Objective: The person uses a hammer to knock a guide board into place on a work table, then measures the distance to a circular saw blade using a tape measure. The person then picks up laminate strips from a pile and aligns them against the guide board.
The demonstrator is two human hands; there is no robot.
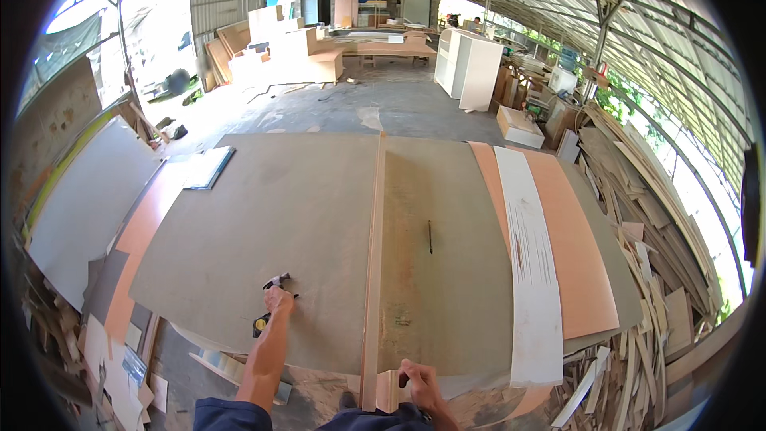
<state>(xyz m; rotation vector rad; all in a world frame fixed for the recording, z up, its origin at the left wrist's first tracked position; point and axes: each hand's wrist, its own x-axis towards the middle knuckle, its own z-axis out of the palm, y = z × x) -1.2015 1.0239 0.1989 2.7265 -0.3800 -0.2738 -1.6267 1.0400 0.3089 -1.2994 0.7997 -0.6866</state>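
My left hand [278,298] is closed round a small hand tool [278,280] with a shiny, light-coloured head and dark ends; its exact kind is too small to make out. Beneath it spreads a large grey-brown sheet [263,215]. Just beside my left wrist lies a yellow and black tape measure [261,325]. Close to my body, my right hand [420,379] has its fingers curled on the side of a pale wooden piece [388,391]. A long narrow wood strip [373,263] runs away from me across the sheets. Farther right, a thin dark stick [430,236] lies on the surface.
A white strip [531,263] and an orange-pink sheet [570,247] lie at the right. Scrap wood [638,215] is heaped beyond that edge. A clear-covered flat item [211,168] rests at the far left corner. White cabinets [471,68] stand across the floor.
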